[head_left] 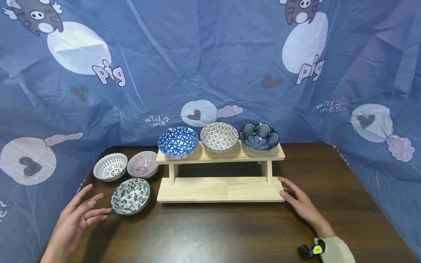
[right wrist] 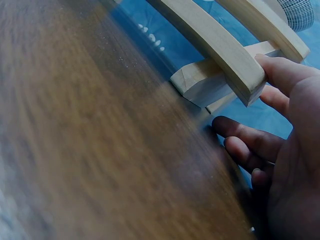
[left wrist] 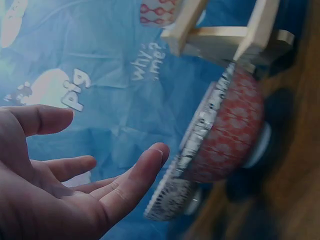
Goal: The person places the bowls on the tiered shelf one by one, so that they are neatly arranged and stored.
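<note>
My left hand, fingers spread and holding nothing, hovers at the left of a bowl with dark green leaves inside. Its fingertips are right at that bowl's rim; the left wrist view shows the bowl's red flowered outside. My right hand touches the right end of a two-tier wooden stand with extended fingertips. In the right wrist view, a fingertip meets the end of the lower board, while the other fingers bend loosely below it.
On the stand's upper board sit a blue triangle-patterned bowl, a grey-and-white patterned bowl and a dark blue petal bowl. A white patterned bowl and a pink striped bowl stand left of it on the brown table.
</note>
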The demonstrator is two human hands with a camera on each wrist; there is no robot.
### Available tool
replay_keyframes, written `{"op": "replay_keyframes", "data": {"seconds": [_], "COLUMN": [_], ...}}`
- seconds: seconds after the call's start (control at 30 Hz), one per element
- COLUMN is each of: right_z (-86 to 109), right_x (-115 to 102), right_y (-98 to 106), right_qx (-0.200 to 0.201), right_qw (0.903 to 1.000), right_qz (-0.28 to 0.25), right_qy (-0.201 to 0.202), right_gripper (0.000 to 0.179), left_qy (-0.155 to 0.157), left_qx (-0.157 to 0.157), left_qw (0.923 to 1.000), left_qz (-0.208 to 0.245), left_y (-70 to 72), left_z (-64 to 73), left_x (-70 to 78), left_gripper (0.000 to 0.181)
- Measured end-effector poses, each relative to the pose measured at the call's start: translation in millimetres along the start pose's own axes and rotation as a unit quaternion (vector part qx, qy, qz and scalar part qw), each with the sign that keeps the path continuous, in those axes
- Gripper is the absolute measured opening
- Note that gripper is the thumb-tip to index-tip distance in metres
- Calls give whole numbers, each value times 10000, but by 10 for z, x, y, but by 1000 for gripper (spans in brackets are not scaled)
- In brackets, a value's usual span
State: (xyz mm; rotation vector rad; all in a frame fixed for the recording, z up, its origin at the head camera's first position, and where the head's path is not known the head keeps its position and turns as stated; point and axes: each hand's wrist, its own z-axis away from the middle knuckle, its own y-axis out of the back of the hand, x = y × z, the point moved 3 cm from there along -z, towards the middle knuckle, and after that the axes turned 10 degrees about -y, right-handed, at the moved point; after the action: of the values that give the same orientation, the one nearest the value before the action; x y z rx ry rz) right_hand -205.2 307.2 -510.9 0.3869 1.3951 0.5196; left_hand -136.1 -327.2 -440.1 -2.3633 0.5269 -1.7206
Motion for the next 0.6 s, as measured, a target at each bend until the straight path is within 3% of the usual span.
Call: {"op": "replay_keyframes", "data": {"seconds": [0.27,0.4,0.5,0.6], "right_z": [-3,-9,-8,-4], "right_x": [17,12,5,2], "right_y": [-8,-11,-7,-1], "right_qx": [-9,-22,-23,-20], "right_qw": [10000,9999,9999,10000], "right_qz": [59,114,102,93], "right_qy": [-2,-46,-30,-23], "right_gripper": [53,53,53,53], "left_qy": [246,305,347,308], "left_qx": [-19,-29,-132,-369], "left_qw": [9992,9995,9992,9977], "left_qz": [317,121,154,485], "left_y": [33,31,24,20], "left_z": [52,67,65,62], "left_x": [-194,-266,-330,-395], "left_gripper": [55,57,59,63]}}
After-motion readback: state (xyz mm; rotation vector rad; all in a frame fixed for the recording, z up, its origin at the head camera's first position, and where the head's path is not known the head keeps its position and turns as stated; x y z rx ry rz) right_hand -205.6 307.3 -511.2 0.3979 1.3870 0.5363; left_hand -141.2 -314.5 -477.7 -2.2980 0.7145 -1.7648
